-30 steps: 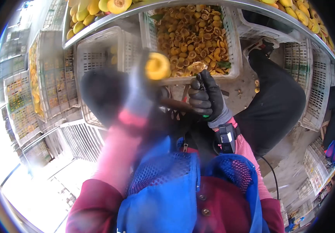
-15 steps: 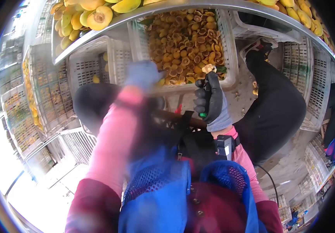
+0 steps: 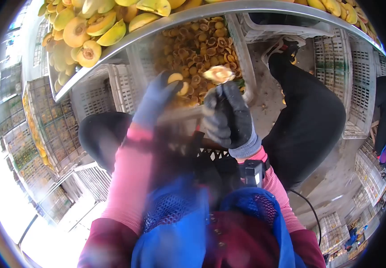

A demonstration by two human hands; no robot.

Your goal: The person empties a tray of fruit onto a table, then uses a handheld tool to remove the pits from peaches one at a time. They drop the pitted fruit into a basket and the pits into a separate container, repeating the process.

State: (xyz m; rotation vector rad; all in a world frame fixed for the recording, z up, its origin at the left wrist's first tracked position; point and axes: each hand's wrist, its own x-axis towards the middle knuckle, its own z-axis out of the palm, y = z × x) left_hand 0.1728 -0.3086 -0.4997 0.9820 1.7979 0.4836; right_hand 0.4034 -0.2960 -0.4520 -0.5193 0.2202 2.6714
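My left hand (image 3: 153, 99), in a grey glove, is closed around yellow peach pieces (image 3: 183, 88) beside the crate; motion blurs the fingers. My right hand (image 3: 231, 118), in a black-and-grey glove, is wrapped round a small hand tool, mostly hidden in the fist. A pale, blurred piece (image 3: 219, 73) sits at the top of that fist; whether it is the tool's tip or fruit stuck on it, I cannot tell. Below both hands is a white plastic crate (image 3: 245, 62) holding many brown, cup-shaped split pits (image 3: 208, 47).
A metal-edged table (image 3: 193, 12) heaped with halved yellow peaches (image 3: 100, 23) crosses the top. Crates (image 3: 97, 91) stand at the left, with more crates (image 3: 333, 67) at the right. My bent leg (image 3: 311, 107) flanks the pit crate. A black cable (image 3: 311, 205) hangs at lower right.
My left hand has shifted slightly left, and yellow pieces now show in it. The right hand has turned and moved left; the green handle end has gone from sight. The view has shifted.
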